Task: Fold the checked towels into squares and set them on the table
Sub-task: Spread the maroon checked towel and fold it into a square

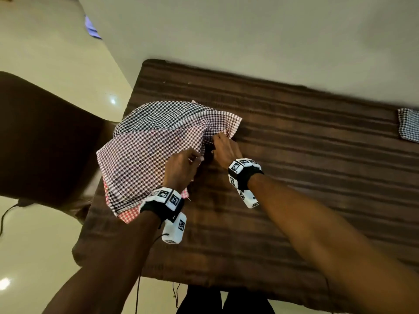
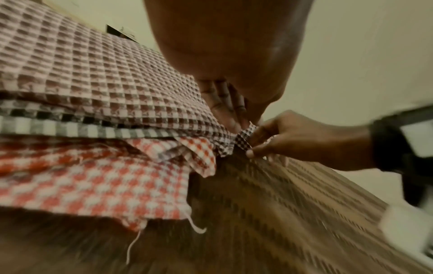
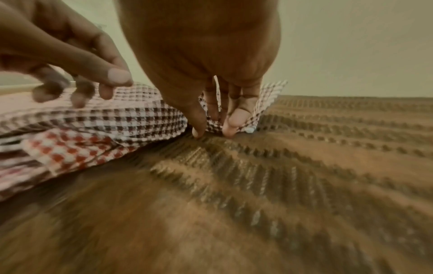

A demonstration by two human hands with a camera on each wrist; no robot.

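Note:
Several checked towels lie heaped [image 1: 147, 150] at the table's left end: a brown-checked one [image 2: 93, 74] on top, a black-checked one [image 1: 158, 114] behind it, a red-checked one [image 2: 93, 176] at the bottom. My right hand [image 3: 214, 128] pinches a corner of the brown-checked towel [image 3: 267, 100] between thumb and fingers, down on the tablecloth at the heap's right edge. My left hand [image 1: 183, 164] sits just left of it. Its fingers [image 3: 79, 98] are loosely bent and their tips rest on top of the same towel; I see no cloth between them and the thumb.
A brown striped cloth [image 1: 294, 177] covers the table. One folded black-checked towel [image 1: 409, 128] lies at the far right edge. A dark brown chair [image 1: 45, 137] stands left of the table, with a cable [image 1: 6, 214] on the pale floor.

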